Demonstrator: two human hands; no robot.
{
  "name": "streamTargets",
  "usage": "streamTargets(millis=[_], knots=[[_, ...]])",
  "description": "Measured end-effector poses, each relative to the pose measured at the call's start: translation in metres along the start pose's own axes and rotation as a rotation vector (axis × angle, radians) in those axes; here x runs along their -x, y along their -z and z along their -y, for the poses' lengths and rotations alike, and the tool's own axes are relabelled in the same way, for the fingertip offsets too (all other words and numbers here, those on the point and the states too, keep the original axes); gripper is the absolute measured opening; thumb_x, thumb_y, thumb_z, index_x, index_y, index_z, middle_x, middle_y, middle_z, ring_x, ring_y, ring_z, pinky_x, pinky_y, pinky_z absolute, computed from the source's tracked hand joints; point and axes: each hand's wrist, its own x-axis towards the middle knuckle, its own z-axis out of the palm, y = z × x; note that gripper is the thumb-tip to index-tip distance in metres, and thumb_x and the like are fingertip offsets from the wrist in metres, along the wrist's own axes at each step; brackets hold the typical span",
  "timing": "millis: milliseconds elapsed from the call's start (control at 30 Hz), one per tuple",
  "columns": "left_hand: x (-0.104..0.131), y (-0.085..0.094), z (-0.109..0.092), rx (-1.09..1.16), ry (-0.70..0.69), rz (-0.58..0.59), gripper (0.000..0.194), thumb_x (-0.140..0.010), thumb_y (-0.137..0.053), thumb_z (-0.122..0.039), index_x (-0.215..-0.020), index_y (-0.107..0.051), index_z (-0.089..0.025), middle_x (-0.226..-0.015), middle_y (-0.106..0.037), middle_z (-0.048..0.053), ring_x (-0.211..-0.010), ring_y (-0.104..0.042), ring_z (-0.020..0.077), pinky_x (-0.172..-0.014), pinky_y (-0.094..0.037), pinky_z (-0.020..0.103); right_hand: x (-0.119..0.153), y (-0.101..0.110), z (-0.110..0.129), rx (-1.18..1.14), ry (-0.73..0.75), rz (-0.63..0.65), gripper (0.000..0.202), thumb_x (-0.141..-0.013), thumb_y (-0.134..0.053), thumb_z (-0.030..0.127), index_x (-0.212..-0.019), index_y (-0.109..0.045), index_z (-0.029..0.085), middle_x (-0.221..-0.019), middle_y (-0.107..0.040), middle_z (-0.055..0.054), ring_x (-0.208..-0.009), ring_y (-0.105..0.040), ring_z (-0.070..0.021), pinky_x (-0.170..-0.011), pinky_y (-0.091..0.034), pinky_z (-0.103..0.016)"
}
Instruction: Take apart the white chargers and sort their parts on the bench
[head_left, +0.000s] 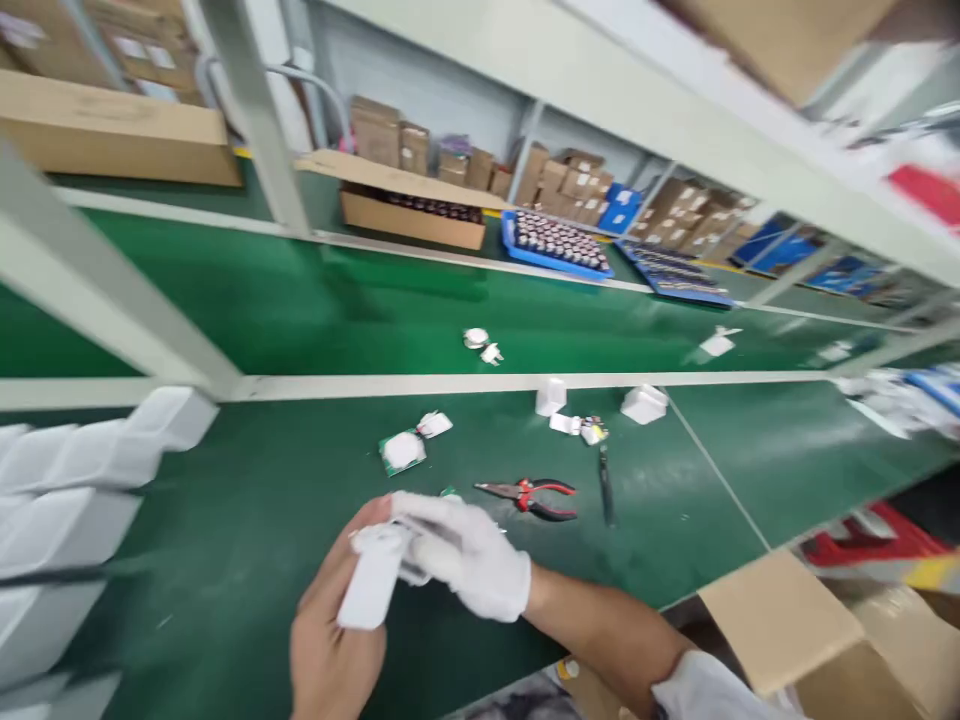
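My bare left hand (335, 625) is wrapped round a white plastic part (373, 582), a flat, rounded piece held upright above the green bench. My right hand (480, 558), in a white glove, is closed at the part's upper right side; the exact piece under its fingers is partly hidden and blurred. Beyond the hands lie long-nose pliers (523, 492) with red and black handles. A green circuit board with a round white piece (403, 451) sits farther back, joined to a small white part (434, 424).
White housings (71, 505) stand stacked at the left. A dark slim tool (606, 487) and white cups (551, 396) lie to the right. Past the rail runs a green conveyor belt (360, 320), with a blue tray of parts (559, 245) behind. An open carton (780, 620) is at lower right.
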Motion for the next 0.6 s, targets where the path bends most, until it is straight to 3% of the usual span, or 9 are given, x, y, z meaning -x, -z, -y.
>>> streamTargets(millis=[100,233,367,433,533,600], knots=[[-0.004,-0.006,-0.014,0.063,0.044,0.014,0.030,-0.093,-0.054,-0.032,-0.115,-0.072,-0.029,-0.124,-0.071,0.003,-0.120,-0.064,0.0280,-0.100,-0.056,0.041,0.003,0.006,0.010,-0.099,-0.077,0.026,0.068,-0.083,-0.061,0.065,-0.135,-0.054,0.021,-0.104,-0.063,-0.007,-0.077,-0.055,-0.0147,-0.075,-0.049,-0.032],[-0.007,-0.006,-0.024,0.121,0.097,0.035,0.032,-0.095,-0.052,-0.034,-0.119,-0.071,-0.023,-0.125,-0.071,0.007,-0.119,-0.065,0.0268,-0.100,-0.055,0.040,0.003,0.010,0.020,-0.136,-0.149,0.056,0.069,-0.084,-0.063,0.062,-0.139,-0.051,0.022,-0.113,-0.060,-0.008,-0.084,-0.054,-0.0170,-0.077,-0.047,-0.032],[-0.004,-0.007,-0.026,0.100,0.001,0.044,0.033,-0.096,-0.050,-0.032,-0.125,-0.067,-0.026,-0.134,-0.065,0.008,-0.124,-0.062,0.0263,-0.098,-0.056,0.037,-0.003,0.000,0.025,-0.074,-0.165,-0.015,0.054,-0.087,-0.061,0.059,-0.125,-0.061,0.021,-0.083,-0.055,-0.002,-0.064,-0.039,-0.0108,-0.060,-0.037,-0.025],[-0.002,-0.008,-0.025,0.077,-0.044,0.031,0.034,-0.096,-0.051,-0.030,-0.127,-0.065,-0.028,-0.137,-0.063,0.007,-0.127,-0.059,0.0266,-0.098,-0.056,0.037,-0.006,-0.005,0.027,-0.075,-0.157,-0.031,0.054,-0.086,-0.061,0.061,-0.121,-0.062,0.020,-0.079,-0.051,0.000,-0.061,-0.032,-0.0095,-0.056,-0.032,-0.023],[-0.006,-0.006,-0.023,0.088,-0.041,0.036,0.033,-0.096,-0.052,-0.029,-0.126,-0.066,-0.029,-0.136,-0.064,0.008,-0.125,-0.061,0.0268,-0.094,-0.059,0.036,-0.010,-0.004,0.030,-0.040,-0.135,-0.009,0.056,-0.088,-0.057,0.062,-0.124,-0.060,0.020,-0.078,-0.049,0.000,-0.061,-0.032,-0.0095,-0.056,-0.033,-0.024],[-0.012,-0.003,-0.023,0.124,-0.021,0.046,0.033,-0.096,-0.051,-0.031,-0.125,-0.067,-0.028,-0.132,-0.066,0.008,-0.123,-0.062,0.0268,-0.093,-0.059,0.036,-0.012,0.003,0.035,0.151,-0.081,0.038,0.051,-0.095,-0.047,0.059,-0.126,-0.059,0.021,-0.077,-0.049,0.000,-0.062,-0.037,-0.0111,-0.059,-0.036,-0.025]])
